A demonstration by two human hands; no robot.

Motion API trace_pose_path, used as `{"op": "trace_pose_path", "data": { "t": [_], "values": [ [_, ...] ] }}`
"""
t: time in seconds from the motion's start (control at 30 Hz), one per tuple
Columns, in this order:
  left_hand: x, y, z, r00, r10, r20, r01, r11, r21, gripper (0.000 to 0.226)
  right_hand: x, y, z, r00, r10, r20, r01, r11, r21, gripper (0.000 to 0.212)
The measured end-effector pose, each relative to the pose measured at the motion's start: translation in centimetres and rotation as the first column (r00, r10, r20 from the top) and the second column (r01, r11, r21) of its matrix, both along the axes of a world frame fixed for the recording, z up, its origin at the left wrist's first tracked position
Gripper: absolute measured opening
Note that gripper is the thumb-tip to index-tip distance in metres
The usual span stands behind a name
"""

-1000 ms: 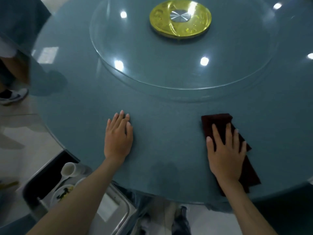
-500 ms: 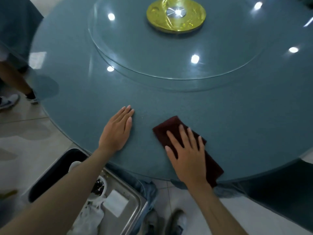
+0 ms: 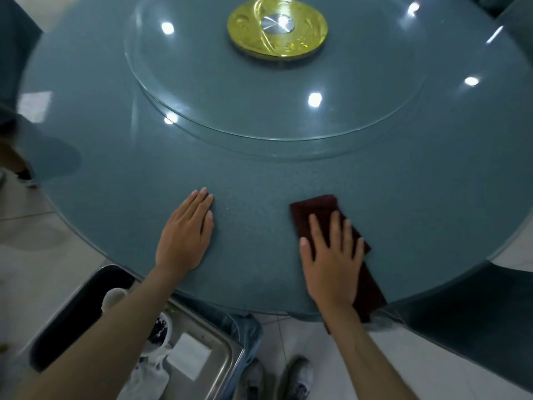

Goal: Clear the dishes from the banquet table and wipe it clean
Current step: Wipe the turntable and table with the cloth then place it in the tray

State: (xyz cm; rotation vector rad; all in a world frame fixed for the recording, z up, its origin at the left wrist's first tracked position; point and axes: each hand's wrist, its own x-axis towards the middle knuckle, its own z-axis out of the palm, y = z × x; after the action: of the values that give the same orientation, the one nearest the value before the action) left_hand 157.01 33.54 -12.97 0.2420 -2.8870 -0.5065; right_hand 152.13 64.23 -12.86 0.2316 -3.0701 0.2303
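Tabletop [image 3: 121, 168] of blue-grey glass fills most of the view, round, with a clear glass turntable [image 3: 219, 90] raised over its middle and a gold hub [image 3: 311, 33] at the centre. Below the near rim, at lower left, a steel tray [image 3: 213, 379] holds a bowl [image 3: 161, 332] with dark scraps and a white napkin [image 3: 189, 356]; a black bin [image 3: 75, 310] with a white cup [image 3: 114, 295] sits beside it. Right hand [image 3: 331, 264] lies flat on a dark red cloth [image 3: 314, 209] near the table's front edge, fingers spread apart, pressing it down rather than gripping. Left hand [image 3: 184, 238] rests palm-down on bare glass, well apart from the cloth, fingers together and straight
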Motion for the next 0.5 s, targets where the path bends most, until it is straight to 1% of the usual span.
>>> {"op": "trace_pose_path", "data": {
  "t": [0.13, 0.2, 0.27, 0.33, 0.43, 0.5],
  "values": [
    [-0.1, 0.0, 0.0, 1.0, 0.005, -0.01, -0.006, 0.999, -0.031, 0.052, 1.9, -7.2, 0.2, 0.969, 0.246, -0.008, -0.246, 0.969, -0.018, 0.054],
    [-0.1, -0.1, 0.0, 1.0, 0.009, -0.01, -0.01, 0.999, -0.053, 0.051, 1.3, -7.6, 0.3, 0.947, 0.321, 0.001, -0.321, 0.947, -0.015, 0.054],
    [-0.1, -0.2, 0.2, 0.999, 0.04, 0.0, -0.039, 0.997, -0.071, 0.05, -0.3, -6.4, 0.3, 0.933, 0.36, 0.0, -0.36, 0.933, -0.016, 0.054],
    [-0.1, -0.1, 0.5, 0.996, 0.082, 0.018, -0.081, 0.994, -0.069, 0.05, -2.7, -4.6, 0.0, 0.952, 0.307, -0.006, -0.307, 0.952, -0.008, 0.054],
    [-0.1, -0.1, 0.6, 0.995, 0.095, 0.024, -0.094, 0.994, -0.061, 0.05, -7.9, -0.9, -0.4, 0.996, 0.087, -0.021, -0.087, 0.996, -0.003, 0.054],
    [-0.1, 0.0, 0.6, 0.995, 0.1, 0.022, -0.099, 0.993, -0.057, 0.05, -11.5, 2.4, -0.3, 0.999, -0.035, 0.008, 0.035, 0.999, -0.009, 0.057]
  ]
}}
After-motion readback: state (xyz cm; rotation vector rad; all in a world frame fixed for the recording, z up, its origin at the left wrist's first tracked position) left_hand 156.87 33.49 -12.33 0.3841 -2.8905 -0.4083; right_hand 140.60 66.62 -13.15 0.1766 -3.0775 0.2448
